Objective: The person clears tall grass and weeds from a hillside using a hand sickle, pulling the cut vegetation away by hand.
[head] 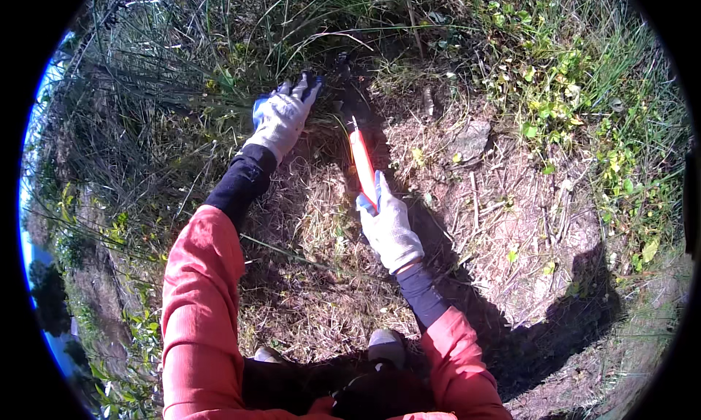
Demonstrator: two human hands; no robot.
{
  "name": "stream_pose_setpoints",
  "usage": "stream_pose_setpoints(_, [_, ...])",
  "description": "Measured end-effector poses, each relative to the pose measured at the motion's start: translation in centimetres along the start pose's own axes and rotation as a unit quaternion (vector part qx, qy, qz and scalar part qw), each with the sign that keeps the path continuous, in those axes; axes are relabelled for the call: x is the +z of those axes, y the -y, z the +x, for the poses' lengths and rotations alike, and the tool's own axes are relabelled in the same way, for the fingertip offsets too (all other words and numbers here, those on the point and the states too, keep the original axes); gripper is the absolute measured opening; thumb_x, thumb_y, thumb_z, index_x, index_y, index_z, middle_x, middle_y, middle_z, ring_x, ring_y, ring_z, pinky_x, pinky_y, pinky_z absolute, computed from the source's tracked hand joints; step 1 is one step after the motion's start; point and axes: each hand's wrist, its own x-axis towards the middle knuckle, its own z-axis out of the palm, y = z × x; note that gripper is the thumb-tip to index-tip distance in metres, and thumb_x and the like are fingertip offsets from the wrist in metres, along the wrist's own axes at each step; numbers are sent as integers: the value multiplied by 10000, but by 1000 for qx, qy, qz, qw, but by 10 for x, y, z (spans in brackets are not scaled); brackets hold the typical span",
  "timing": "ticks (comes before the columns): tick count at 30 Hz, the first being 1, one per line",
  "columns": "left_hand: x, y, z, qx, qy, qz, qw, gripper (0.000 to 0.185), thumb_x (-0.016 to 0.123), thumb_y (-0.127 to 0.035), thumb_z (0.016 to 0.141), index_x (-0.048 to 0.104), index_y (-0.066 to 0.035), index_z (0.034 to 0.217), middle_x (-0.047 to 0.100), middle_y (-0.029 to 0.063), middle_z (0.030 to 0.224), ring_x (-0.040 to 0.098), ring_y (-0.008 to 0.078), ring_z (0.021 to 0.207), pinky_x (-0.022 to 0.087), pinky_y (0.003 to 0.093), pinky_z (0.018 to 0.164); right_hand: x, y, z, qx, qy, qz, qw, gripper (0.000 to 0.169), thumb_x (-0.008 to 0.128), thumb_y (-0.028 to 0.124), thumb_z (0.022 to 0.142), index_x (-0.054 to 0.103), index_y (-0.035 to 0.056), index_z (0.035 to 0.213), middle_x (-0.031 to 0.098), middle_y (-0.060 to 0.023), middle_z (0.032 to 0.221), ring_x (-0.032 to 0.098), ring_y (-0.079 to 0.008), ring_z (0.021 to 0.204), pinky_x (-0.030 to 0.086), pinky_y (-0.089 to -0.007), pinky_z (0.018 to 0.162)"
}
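My right hand (390,228), in a white knit work glove with blue on the fingers, grips the orange handle of a garden hand tool (362,160). The tool points away from me, and its thin metal shank runs into a shaded patch of dark soil (356,100). What shape its head has is lost in the shadow. My left hand (282,113), gloved the same way, reaches to the left of that patch with its fingers spread. It is beside the long grass (219,100); whether it touches any blades cannot be told.
A flat grey stone (472,140) lies right of the tool, near dry stalks (475,201) on bare soil. Leafy green weeds (553,105) grow at the right. My shoes (386,346) stand close below, and my shadow (547,338) covers ground at lower right.
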Motion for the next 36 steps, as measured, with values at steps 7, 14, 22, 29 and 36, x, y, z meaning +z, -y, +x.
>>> stream_pose_setpoints(7, [9,-2,44,-75,193,-93,974,431,623,-197,762,533,-111,1175,590,127,1120,534,305,1107,485,397,836,3,-22,-9,-76,-56,50,994,607,597,94,802,348,-22,1343,593,-295,868,621,-392,803,479,-392,663])
stream_pose_setpoints(14, [26,-15,-31,36,68,11,997,393,501,-154,775,552,-43,1148,601,114,1011,573,295,968,476,422,791,-5,-19,-100,49,-5,130,990,594,610,67,833,352,66,1368,649,-76,772,584,-97,574,455,-271,491])
stream_pose_setpoints(22, [36,-23,-76,-14,-61,4,998,332,529,-167,766,592,-77,1080,588,67,932,565,252,977,480,403,687,-28,3,-50,-8,-94,139,986,605,605,110,858,318,80,1391,602,-60,645,525,-101,482,437,-272,461])
stream_pose_setpoints(29, [-4,3,-23,-60,5,-18,998,592,464,-110,833,296,-100,1401,423,146,1355,524,272,1100,468,399,838,-14,40,75,-169,-74,-192,964,535,551,290,877,397,32,1320,620,-202,718,613,-352,628,456,-449,545])
stream_pose_setpoints(36, [17,14,32,-52,121,-143,981,311,588,-175,752,596,-63,1041,652,131,894,621,322,904,505,421,737,-9,-3,7,-83,-67,-111,988,517,584,194,858,405,26,1312,585,-197,630,599,-354,565,445,-441,501])
